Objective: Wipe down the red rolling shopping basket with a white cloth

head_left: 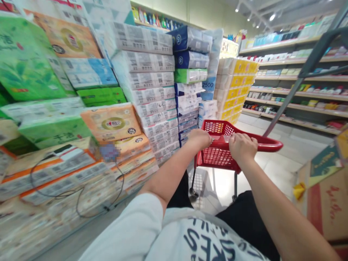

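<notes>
A red plastic shopping cart [217, 154] stands on the tiled floor right in front of me, its mesh basket showing nothing inside. My left hand [199, 138] is closed around the left part of the cart's handle bar. My right hand [242, 145] grips the same bar a little to the right. Both arms reach forward from my body, and the cart's thin metal legs and wheels show below the basket.
Tall stacks of tissue and paper packs [152, 90] line the left side, close to the cart. Yellow-and-white packs [236, 87] stand ahead. Store shelves [299, 90] run along the right. A grey metal frame [307, 69] slants at upper right, and cardboard boxes [323, 195] sit near my right arm.
</notes>
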Motion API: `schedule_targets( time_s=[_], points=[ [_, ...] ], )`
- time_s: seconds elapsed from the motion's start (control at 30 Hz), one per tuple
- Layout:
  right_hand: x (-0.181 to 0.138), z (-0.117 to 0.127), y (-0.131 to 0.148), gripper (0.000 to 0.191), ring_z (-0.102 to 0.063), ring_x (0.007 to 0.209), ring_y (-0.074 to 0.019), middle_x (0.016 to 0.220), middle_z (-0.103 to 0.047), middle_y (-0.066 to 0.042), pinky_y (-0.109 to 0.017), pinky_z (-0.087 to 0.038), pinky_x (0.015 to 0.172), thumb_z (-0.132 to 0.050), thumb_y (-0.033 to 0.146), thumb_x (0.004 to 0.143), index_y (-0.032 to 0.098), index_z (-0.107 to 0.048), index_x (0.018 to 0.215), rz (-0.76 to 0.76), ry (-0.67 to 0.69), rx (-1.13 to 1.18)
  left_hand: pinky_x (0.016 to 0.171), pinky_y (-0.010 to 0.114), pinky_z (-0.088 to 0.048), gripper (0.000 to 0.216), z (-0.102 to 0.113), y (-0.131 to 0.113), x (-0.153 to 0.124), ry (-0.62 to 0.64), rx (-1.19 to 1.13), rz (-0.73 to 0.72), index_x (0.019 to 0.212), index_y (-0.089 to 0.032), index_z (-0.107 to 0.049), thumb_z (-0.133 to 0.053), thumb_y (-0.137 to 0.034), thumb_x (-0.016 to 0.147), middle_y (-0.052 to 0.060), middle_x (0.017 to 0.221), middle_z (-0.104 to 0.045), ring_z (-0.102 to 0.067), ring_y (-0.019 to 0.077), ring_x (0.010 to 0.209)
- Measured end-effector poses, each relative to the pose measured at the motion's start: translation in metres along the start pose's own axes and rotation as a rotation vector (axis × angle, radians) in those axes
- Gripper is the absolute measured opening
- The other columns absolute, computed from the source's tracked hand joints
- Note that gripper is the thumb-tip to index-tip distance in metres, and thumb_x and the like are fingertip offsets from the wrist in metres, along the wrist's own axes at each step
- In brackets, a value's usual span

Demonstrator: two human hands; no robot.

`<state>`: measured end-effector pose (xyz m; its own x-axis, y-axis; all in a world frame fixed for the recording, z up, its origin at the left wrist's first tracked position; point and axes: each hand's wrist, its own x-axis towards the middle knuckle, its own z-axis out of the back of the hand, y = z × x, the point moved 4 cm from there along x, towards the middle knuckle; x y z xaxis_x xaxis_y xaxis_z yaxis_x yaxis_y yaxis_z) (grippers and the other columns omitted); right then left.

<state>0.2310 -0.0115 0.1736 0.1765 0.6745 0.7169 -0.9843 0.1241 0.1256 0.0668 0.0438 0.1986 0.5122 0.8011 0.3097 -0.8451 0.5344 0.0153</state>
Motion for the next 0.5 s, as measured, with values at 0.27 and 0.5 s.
schedule_targets(
  time_s=[0.27,0.5],
  points=[
    [0.000,0.002,0.002,0.035,-0.055,0.098,-0.0249,0.098,-0.070,-0.009,-0.043,-0.026,0.091,-0.033,0.027,0.093,0.017,-0.066,0.093,0.016,-0.006,-0.001,0.092,0.040,-0.038,0.032,-0.004,-0.018,-0.032,-0.389,-0.062,-0.028,0.098,-0.016,-0.067,-0.039,-0.031,0.094,0.013,0.098,-0.067,-0.058,0.0246,0.101],
    [0.001,-0.003,-0.002,0.035,-0.054,0.096,-0.0256,0.096,-0.069,-0.010,-0.042,-0.026,0.088,-0.033,0.028,0.091,0.016,-0.066,0.090,0.008,-0.015,-0.011,0.077,0.037,-0.043,0.039,-0.005,-0.019,-0.003,-0.012,-0.020,0.043,0.083,-0.013,-0.070,-0.044,-0.040,0.091,0.013,0.084,-0.069,-0.064,0.0257,0.084]
  ],
)
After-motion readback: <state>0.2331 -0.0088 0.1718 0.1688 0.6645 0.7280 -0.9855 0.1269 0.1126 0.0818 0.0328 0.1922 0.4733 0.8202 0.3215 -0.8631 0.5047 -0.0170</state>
